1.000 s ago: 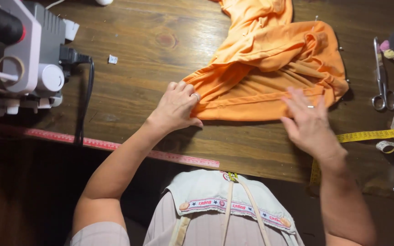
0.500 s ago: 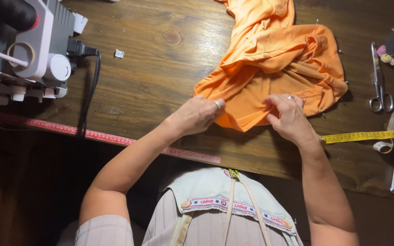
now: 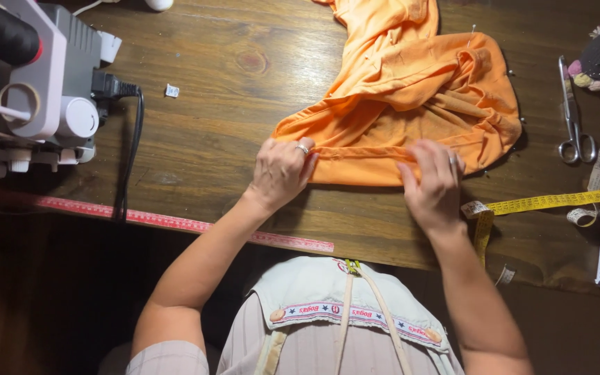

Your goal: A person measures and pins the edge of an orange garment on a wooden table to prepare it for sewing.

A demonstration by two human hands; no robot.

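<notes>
Both hands, left (image 3: 282,170) and right (image 3: 435,184), pinch the orange fabric's (image 3: 411,90) folded edge, palms down

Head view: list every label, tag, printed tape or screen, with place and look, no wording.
Small white square tag: on the wooden table beside the black cable.
Red printed ruler strip: along the table's near edge.
Yellow measuring tape: right of the right hand.
Patterned ribbon trim: across the apron bib.
No screens.

Bare left forearm angled up and rightward, left hand (image 3: 282,171) knuckles up with fingers curled, ringed right hand (image 3: 435,182) palm down, fingers bent, both near the tabletop's front edge
</notes>
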